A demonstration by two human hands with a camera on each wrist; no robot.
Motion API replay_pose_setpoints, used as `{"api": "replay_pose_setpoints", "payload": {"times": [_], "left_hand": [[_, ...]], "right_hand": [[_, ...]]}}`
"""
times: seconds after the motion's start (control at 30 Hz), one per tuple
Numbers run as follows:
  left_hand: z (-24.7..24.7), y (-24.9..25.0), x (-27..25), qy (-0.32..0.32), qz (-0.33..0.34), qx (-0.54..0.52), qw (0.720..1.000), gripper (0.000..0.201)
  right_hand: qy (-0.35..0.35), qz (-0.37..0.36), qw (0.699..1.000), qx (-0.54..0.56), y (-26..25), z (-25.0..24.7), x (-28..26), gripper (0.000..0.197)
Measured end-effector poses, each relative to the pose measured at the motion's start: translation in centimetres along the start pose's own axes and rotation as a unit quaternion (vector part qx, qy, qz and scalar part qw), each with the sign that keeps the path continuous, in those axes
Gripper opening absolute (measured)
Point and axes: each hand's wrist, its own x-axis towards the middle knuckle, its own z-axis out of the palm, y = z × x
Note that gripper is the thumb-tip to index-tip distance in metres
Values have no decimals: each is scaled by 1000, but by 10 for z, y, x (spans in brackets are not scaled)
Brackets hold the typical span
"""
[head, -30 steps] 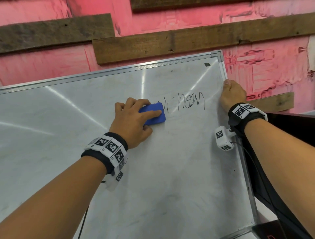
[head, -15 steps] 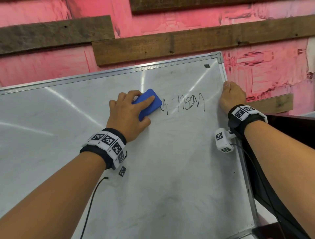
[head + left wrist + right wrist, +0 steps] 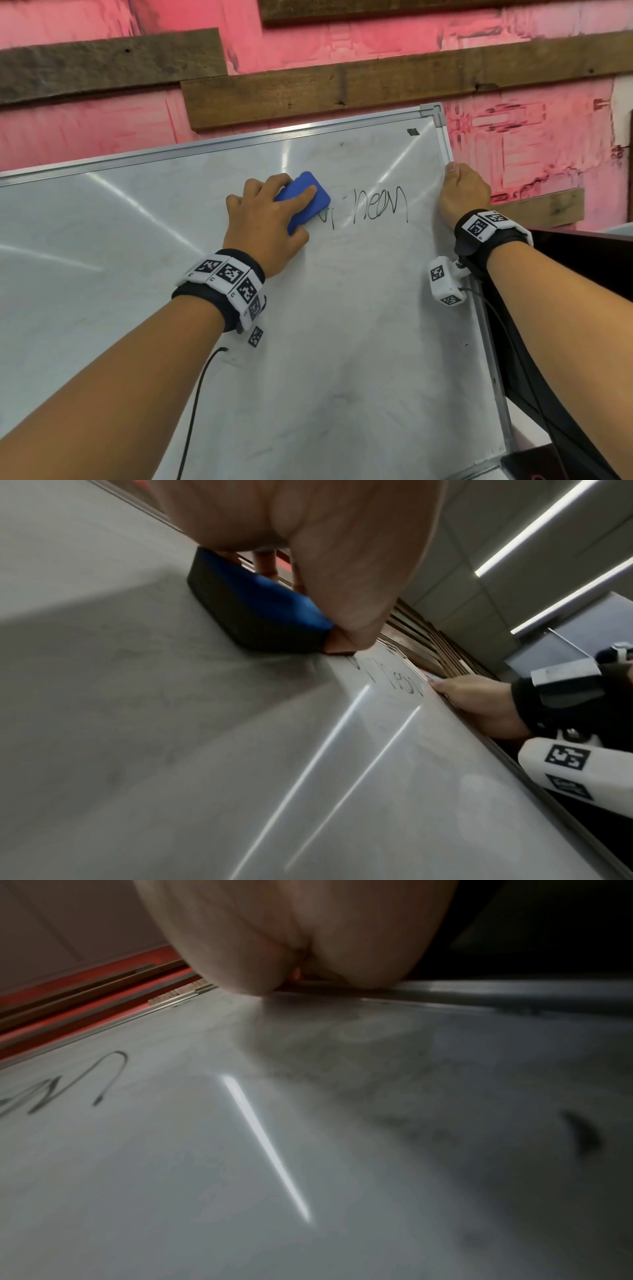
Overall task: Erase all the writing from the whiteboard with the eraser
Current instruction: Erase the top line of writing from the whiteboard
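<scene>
We see a whiteboard (image 3: 342, 342) with a silver frame, tilted before a pink wall with wooden planks. On its smudged grey-white surface rests a blue eraser (image 3: 308, 200), pressed flat, just left of black handwriting (image 3: 378, 207). A small black mark (image 3: 412, 132) sits near its upper right corner.

The eraser (image 3: 303, 202) covers the start of the writing (image 3: 378, 209). The right hand's fingers are hidden behind the whiteboard (image 3: 342, 342) edge.
</scene>
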Motion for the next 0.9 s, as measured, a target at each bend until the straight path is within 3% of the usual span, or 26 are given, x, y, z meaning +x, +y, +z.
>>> {"api": "replay_pose_setpoints", "payload": {"times": [0.17,0.23,0.3,0.43,0.6,0.7,0.9], "left_hand": [[-1,0,-2,-66,120,20,990,53],[-3,-3,0,-82,138,26,987,54],[-4,-2,2,-70,122,29,990,54],[-4,5,7,-24,16,16,999,56],[-4,4,4,-77,123,31,989,54],[-6,0,7,-97,147,33,984,55],[-6,4,15,-40,42,13,998,57]], "right_hand": [[-3,1,1000,-2,-2,-1,-2,42],[-2,1,1000,-2,-4,-3,-3,41],[-5,3,1000,-4,-5,-4,-3,40],[-3,-2,1000,-6,-3,-4,-1,39],[5,0,1000,-6,-4,-2,-2,42],[4,-3,1000,-4,-5,-3,-2,43],[-4,7,1000,7,-4,-4,-2,36]]}}
